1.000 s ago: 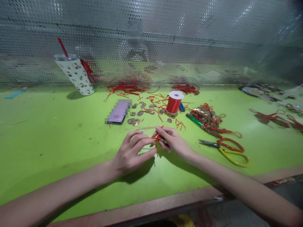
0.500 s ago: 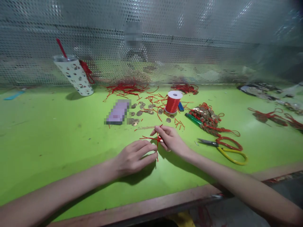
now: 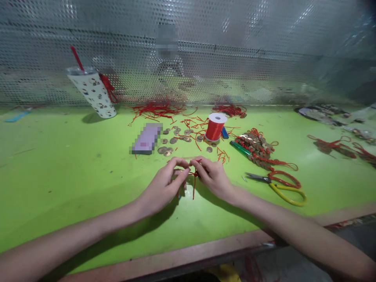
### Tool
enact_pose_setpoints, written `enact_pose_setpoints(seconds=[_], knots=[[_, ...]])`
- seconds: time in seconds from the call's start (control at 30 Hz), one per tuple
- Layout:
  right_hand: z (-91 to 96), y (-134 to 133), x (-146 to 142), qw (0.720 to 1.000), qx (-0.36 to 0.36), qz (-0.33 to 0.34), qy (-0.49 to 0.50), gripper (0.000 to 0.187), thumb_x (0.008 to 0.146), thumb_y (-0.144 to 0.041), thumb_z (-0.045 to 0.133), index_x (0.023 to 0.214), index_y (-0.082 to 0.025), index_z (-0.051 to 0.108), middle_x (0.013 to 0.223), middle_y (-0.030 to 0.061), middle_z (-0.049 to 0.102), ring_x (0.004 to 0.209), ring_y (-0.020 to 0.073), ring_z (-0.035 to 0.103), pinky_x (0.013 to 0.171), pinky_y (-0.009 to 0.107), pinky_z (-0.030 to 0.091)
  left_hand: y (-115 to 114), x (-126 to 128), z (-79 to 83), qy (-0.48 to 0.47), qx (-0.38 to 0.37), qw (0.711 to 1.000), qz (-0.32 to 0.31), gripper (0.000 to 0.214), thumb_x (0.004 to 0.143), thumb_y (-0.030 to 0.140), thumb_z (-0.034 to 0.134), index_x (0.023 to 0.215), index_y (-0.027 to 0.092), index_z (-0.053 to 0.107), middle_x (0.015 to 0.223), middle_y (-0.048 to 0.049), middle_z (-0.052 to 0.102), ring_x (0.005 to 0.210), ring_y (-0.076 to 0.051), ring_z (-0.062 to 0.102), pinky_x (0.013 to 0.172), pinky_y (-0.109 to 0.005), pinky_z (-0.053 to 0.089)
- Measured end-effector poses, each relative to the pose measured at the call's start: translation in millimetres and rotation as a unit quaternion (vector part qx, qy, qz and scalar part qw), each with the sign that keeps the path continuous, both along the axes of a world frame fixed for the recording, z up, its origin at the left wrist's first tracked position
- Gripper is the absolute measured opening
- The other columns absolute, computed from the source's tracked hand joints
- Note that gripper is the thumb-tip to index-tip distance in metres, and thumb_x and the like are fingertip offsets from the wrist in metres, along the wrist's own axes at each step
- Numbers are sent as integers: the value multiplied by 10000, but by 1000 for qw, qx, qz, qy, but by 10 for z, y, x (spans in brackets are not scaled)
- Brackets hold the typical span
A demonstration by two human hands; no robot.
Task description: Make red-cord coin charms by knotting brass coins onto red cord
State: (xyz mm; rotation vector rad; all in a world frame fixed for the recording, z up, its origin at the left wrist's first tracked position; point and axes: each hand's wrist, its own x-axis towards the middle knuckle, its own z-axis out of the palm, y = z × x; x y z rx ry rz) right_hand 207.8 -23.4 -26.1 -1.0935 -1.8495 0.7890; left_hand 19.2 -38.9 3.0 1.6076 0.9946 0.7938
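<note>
A knotted red cord (image 3: pixel 194 188) is held between my two hands above the green table, with one end hanging down. My right hand (image 3: pixel 213 177) pinches it near the knot, and a cord end sticks up past the fingertips. My left hand (image 3: pixel 169 184) has thumb and curled fingers closed on a strand just left of the knot. The fingertips of both hands nearly meet. Whether a coin sits within the right fingers is hidden. Beyond the hands lie several loose round metal coins (image 3: pixel 166 150) and short red cord scraps (image 3: pixel 221 153).
A red cord spool (image 3: pixel 215 128) stands behind my right hand. Scissors (image 3: pixel 273 182), a green lighter (image 3: pixel 240 149) and a heap of strung coins (image 3: pixel 255 145) lie to the right. A phone (image 3: pixel 147 138) and a tumbler with a straw (image 3: pixel 93 93) are leftward. Perforated metal sheeting (image 3: pixel 188 51) closes the back.
My left hand has moved up from the lower hanging strand to the strand left of the knot, turning as it rose. My right hand keeps its hold in nearly the same place.
</note>
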Motion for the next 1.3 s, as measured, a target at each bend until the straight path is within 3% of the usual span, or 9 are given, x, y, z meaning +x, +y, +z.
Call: enact_pose_setpoints(seconds=[0.2,0.27,0.43,0.63,0.77,1.07,1.3], knots=[[4,13,-3,1000,-15,-14,1,279,1034,-392,485,877,-212,630,591,-30,534,504,127,483,548,260,355,126,22,-75,-59,-140,987,-43,269,964,449,591,1035,208,493,700,24,630,510,-135,609,479,-260,493],[20,12,-7,999,-43,-21,8,294,1029,-405,499,821,-218,588,549,-45,497,488,124,463,536,258,348,173,22,-101,-63,-157,984,-61,276,949,462,605,955,198,525,691,16,620,508,-124,590,472,-247,466],[71,9,-28,988,-142,1,64,330,1010,-495,518,832,-221,558,528,-60,472,459,118,448,477,245,326,226,23,-104,-25,-74,995,-69,308,933,428,620,763,172,633,587,23,509,504,-107,450,451,-236,321],[174,27,11,951,-276,75,118,368,1007,-571,481,956,-214,548,560,-53,532,464,105,460,451,224,308,242,7,-65,-48,-2,999,-21,222,919,377,638,819,183,683,762,-31,670,639,-146,557,555,-269,400],[181,37,35,952,-272,96,102,378,958,-562,586,857,-200,545,643,-19,589,505,95,463,485,238,339,283,-29,-96,-28,9,999,13,224,904,381,656,823,174,686,740,-24,655,655,-149,560,583,-272,410],[125,53,31,957,-253,93,107,446,924,-605,615,791,-180,589,610,-43,499,527,91,396,489,252,263,287,-46,-115,-39,-13,999,23,227,872,384,680,814,165,664,707,1,601,628,-128,504,562,-259,357],[130,15,-6,956,-254,123,78,446,906,-593,648,771,-170,606,638,-33,502,568,102,410,541,274,287,237,-28,-131,-40,-32,997,52,248,870,396,664,778,170,622,649,26,538,598,-125,461,555,-262,330]])
